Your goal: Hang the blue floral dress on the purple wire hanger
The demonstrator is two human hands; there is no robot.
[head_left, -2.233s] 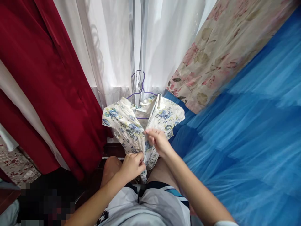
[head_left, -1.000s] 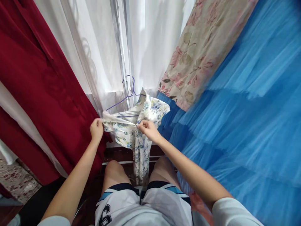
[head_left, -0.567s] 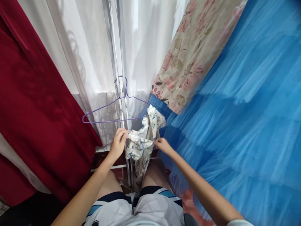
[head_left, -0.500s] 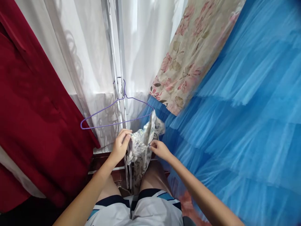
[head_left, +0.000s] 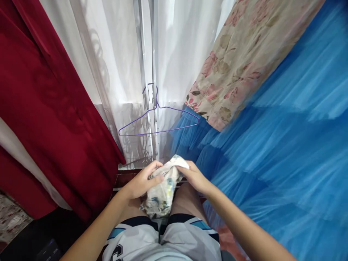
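A small floral garment (head_left: 163,188), white with blue flowers, is bunched up in front of my knees. My left hand (head_left: 141,181) grips its left side with curled fingers. Closed on its upper right edge is my right hand (head_left: 194,177). Above them a purple wire hanger (head_left: 159,121) hangs bare from a vertical metal pole (head_left: 153,72), clear of both hands.
A sheer white curtain (head_left: 116,61) hangs behind the pole. A dark red garment (head_left: 40,94) fills the left. On the right hang a pink-flowered fabric (head_left: 244,58) and layered blue tulle (head_left: 285,145). I wear white shorts (head_left: 163,243).
The floral garment has come off the hanger, first the left shoulder, then the right. Both hands have pulled it down and bunched it near my knees. The hanger now hangs bare.
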